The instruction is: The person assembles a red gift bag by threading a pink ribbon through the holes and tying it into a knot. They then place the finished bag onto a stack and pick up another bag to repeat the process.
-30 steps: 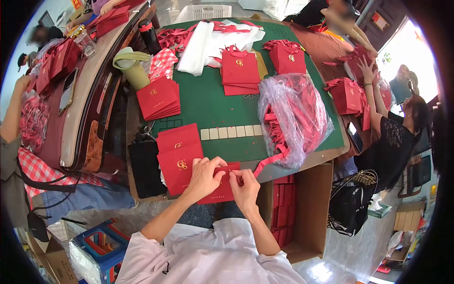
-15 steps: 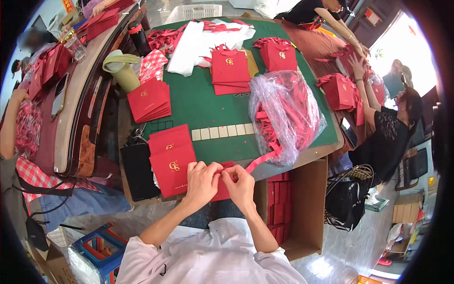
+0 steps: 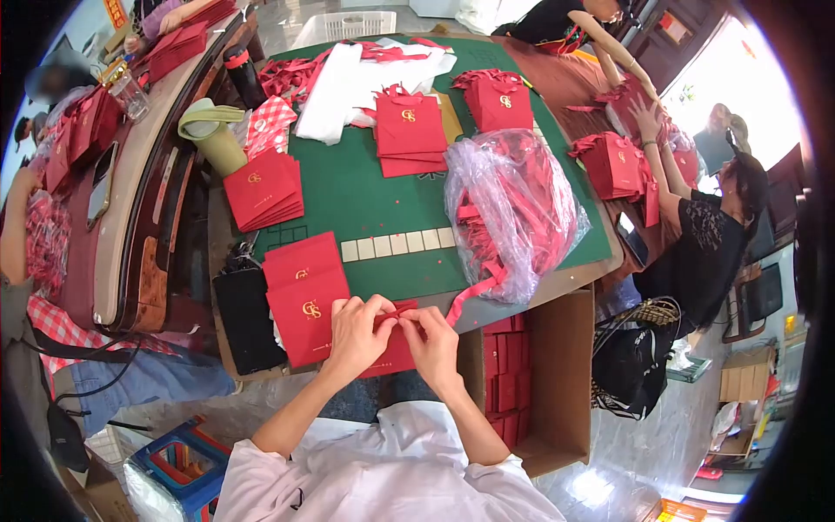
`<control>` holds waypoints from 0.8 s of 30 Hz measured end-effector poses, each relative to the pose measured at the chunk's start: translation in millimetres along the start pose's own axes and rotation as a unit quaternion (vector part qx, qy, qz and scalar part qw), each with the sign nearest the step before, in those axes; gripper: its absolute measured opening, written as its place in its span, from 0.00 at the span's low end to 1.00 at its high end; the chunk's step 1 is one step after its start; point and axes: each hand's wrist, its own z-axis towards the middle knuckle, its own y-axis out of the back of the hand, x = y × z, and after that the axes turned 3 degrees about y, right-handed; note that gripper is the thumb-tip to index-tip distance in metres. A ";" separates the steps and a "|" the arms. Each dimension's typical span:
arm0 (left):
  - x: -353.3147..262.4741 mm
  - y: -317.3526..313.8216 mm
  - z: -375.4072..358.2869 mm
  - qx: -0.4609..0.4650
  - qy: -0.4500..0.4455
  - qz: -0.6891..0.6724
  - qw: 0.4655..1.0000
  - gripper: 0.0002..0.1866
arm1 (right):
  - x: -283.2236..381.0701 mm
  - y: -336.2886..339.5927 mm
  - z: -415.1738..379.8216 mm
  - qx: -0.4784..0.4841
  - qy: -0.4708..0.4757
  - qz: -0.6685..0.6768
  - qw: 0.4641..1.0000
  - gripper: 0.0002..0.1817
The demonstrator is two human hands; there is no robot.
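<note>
At the near table edge, my left hand [image 3: 357, 335] and my right hand [image 3: 431, 346] meet with fingers pinched at the top of a red paper gift bag [image 3: 391, 358]. A red ribbon [image 3: 459, 306] trails from my right hand's fingers up towards the clear plastic bag of red ribbons [image 3: 522, 209]. My fingertips cover the exact spot where bag and ribbon meet. Beside my left hand lie flat red bags with gold print [image 3: 304, 300], overlapping one another.
A green-topped table [image 3: 391, 204] carries more red bag stacks [image 3: 409, 130], a white plastic sheet [image 3: 335, 96], a green cup [image 3: 213, 139] and a black pouch [image 3: 248, 317]. Below right stands a cardboard box [image 3: 557, 383] holding red bags. A co-worker [image 3: 704, 226] sits at the right.
The view has shifted slightly, so the table contents appear a little further left. My hands stay pinched together at the bag's top, with fingers slightly repositioned.
</note>
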 end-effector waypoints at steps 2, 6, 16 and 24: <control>-0.5 0.0 -1.1 -0.003 0.005 0.000 1.000 0.09 | 1.3 10.1 4.4 0.026 0.035 -0.016 0.999 0.06; -6.7 -1.0 -6.5 0.004 -0.043 -0.006 0.999 0.08 | 7.8 25.8 21.3 0.042 0.043 -0.006 0.998 0.04; -10.7 -7.1 -19.9 0.015 -0.166 0.013 0.986 0.04 | -8.5 56.6 44.3 0.318 0.010 0.042 0.947 0.06; -12.3 -8.0 -18.2 0.034 -0.163 -0.003 0.986 0.06 | -34.7 49.2 40.8 0.346 0.029 0.066 0.935 0.07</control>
